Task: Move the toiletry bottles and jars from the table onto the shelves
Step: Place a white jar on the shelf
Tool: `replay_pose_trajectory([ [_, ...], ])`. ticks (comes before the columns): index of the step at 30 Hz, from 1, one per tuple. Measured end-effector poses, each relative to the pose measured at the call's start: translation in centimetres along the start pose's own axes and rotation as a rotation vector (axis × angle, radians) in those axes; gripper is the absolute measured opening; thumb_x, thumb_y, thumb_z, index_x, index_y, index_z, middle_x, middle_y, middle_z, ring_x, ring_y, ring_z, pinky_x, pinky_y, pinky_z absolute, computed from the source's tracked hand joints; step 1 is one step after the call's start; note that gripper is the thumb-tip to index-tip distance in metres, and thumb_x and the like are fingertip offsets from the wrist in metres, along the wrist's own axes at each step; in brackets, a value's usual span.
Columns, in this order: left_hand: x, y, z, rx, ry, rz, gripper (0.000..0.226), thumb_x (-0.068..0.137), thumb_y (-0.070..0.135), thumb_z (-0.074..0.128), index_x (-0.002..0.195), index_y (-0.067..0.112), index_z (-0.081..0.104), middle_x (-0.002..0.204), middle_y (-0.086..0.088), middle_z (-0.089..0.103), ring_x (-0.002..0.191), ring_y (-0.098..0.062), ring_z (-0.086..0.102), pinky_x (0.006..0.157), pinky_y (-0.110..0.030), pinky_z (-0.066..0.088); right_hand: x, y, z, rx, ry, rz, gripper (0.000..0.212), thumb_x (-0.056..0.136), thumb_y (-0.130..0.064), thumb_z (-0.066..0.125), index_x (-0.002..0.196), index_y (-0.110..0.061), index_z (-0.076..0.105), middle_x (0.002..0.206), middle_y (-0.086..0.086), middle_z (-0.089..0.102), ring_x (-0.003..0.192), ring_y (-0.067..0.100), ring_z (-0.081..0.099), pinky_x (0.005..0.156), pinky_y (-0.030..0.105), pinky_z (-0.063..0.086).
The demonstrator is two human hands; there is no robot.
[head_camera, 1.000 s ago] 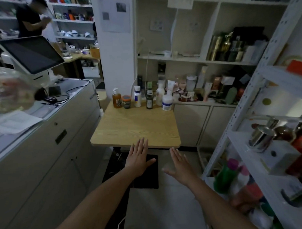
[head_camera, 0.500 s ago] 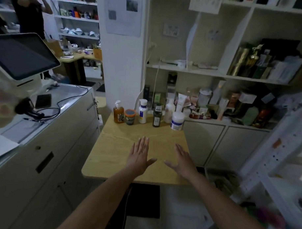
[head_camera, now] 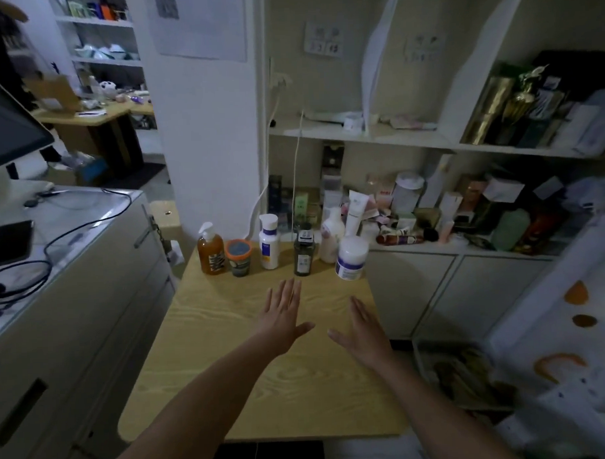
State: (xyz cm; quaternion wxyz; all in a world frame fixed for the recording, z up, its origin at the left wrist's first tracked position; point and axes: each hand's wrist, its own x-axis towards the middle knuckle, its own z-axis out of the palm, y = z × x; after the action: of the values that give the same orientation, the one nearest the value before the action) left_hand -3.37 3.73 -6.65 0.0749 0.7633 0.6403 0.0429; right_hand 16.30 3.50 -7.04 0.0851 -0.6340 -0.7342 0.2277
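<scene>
Left hand: the left hand [head_camera: 282,321] is stretched out flat above the middle of the wooden tabletop [head_camera: 230,369], palm down; its grip is apart and holds nothing.
Right hand: the right hand [head_camera: 364,333] is level with it, nearer the tabletop's right edge, fingers straight, thumb out; grip likewise apart and empty.
Bottles and jars: all six stand in a row along the far edge of the tabletop, beyond both hands and touched by neither.
Row, left to right: an amber pump bottle [head_camera: 211,251], an orange-lidded jar [head_camera: 239,258] just beside it, a white bottle with a blue band [head_camera: 269,242], a dark glass bottle [head_camera: 303,251], a pale pink bottle [head_camera: 331,238] set slightly further back, and a white jar with a purple label [head_camera: 351,258] at the right corner.
Shelves: the white shelves [head_camera: 359,136] rise behind the row; the lower level is crowded with boxes and tubes, the level above nearly bare on its left half.
Left side: a grey cabinet [head_camera: 73,289] stands alongside the tabletop with a dark phone [head_camera: 8,241] and cables on top.
</scene>
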Motion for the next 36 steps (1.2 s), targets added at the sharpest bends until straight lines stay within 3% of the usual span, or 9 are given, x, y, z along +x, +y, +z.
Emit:
replay_pose_trajectory([
  [6, 8.5, 0.9, 1.3, 0.058, 0.002, 0.028, 0.09, 0.092, 0.063, 0.031, 0.147, 0.013, -0.02, 0.156, -0.006, -0.023, 0.144, -0.021, -0.021, 0.115, -0.038, -0.012, 8.3, 4.1, -1.9, -0.02, -0.002, -0.004, 0.095, 0.086, -0.065, 0.045, 0.15, -0.018, -0.006, 0.159, 0.0, -0.007, 0.146, 0.017, 0.001, 0.118, 0.035, 0.015],
  [15, 22.6, 2.7, 3.5, -0.058, -0.009, -0.011, 0.089, 0.093, 0.058, 0.037, 0.149, 0.015, -0.017, 0.157, -0.004, -0.022, 0.144, -0.018, -0.02, 0.116, -0.036, -0.01, 21.7, 9.7, -3.7, 0.04, -0.026, -0.014, 0.101, 0.083, -0.063, 0.052, 0.15, -0.016, -0.006, 0.159, 0.004, -0.003, 0.145, 0.023, 0.013, 0.115, 0.037, 0.024],
  [18, 25.8, 3.7, 4.8, -0.156, -0.041, 0.004, 0.09, 0.093, 0.054, 0.043, 0.149, 0.018, -0.018, 0.159, -0.003, -0.015, 0.146, -0.018, -0.01, 0.119, -0.035, 0.001, 24.6, 11.2, -4.1, 0.075, 0.017, -0.001, 0.104, 0.08, -0.06, 0.059, 0.15, -0.015, -0.004, 0.159, 0.003, -0.005, 0.145, 0.022, 0.011, 0.113, 0.035, 0.025],
  [22, 28.7, 4.2, 7.0, -0.223, -0.098, -0.042, 0.095, 0.088, 0.051, 0.055, 0.15, 0.022, -0.011, 0.16, -0.002, 0.001, 0.143, -0.025, 0.022, 0.111, -0.041, 0.034, 27.9, 13.1, -4.0, 0.194, 0.009, 0.059, 0.12, 0.066, -0.054, 0.076, 0.149, -0.014, -0.001, 0.157, 0.008, 0.009, 0.143, 0.027, 0.017, 0.112, 0.039, 0.029],
  [27, 30.9, 4.2, 8.9, -0.363, -0.123, -0.061, 0.1, 0.086, 0.046, 0.062, 0.15, 0.019, -0.009, 0.158, -0.009, 0.013, 0.136, -0.029, 0.035, 0.101, -0.045, 0.044, 31.1, 15.1, -3.3, 0.37, -0.088, 0.125, 0.137, 0.052, -0.051, 0.085, 0.15, -0.019, -0.005, 0.158, 0.005, 0.011, 0.143, 0.025, 0.017, 0.114, 0.045, 0.025],
  [29, 31.5, 4.2, 9.6, -0.467, -0.104, -0.091, 0.103, 0.081, 0.046, 0.068, 0.151, 0.018, -0.004, 0.155, -0.01, 0.024, 0.134, -0.028, 0.04, 0.097, -0.044, 0.047, 32.1, 15.7, -2.9, 0.495, -0.123, 0.164, 0.129, 0.047, -0.044, 0.088, 0.148, -0.023, 0.011, 0.15, 0.004, 0.031, 0.136, 0.022, 0.032, 0.108, 0.043, 0.036],
  [32, 31.9, 4.3, 10.6, -0.664, -0.053, -0.181, 0.103, 0.071, 0.047, 0.076, 0.148, 0.021, 0.013, 0.148, -0.008, 0.037, 0.131, -0.025, 0.043, 0.101, -0.043, 0.045, 33.0, 15.8, -2.2, 0.601, -0.251, 0.172, 0.092, 0.065, -0.007, 0.083, 0.14, -0.017, 0.031, 0.132, 0.006, 0.05, 0.121, 0.022, 0.051, 0.085, 0.019, 0.045],
  [36, 32.3, 5.0, 11.0, -0.818, -0.017, -0.254, 0.109, 0.058, 0.058, 0.076, 0.144, 0.012, 0.027, 0.144, -0.008, 0.037, 0.133, -0.02, 0.035, 0.108, -0.034, 0.034, 33.4, 15.8, -1.4, 0.656, -0.258, 0.24, 0.08, 0.071, 0.005, 0.074, 0.138, -0.012, 0.034, 0.13, 0.012, 0.052, 0.116, 0.026, 0.054, 0.085, 0.024, 0.044],
])
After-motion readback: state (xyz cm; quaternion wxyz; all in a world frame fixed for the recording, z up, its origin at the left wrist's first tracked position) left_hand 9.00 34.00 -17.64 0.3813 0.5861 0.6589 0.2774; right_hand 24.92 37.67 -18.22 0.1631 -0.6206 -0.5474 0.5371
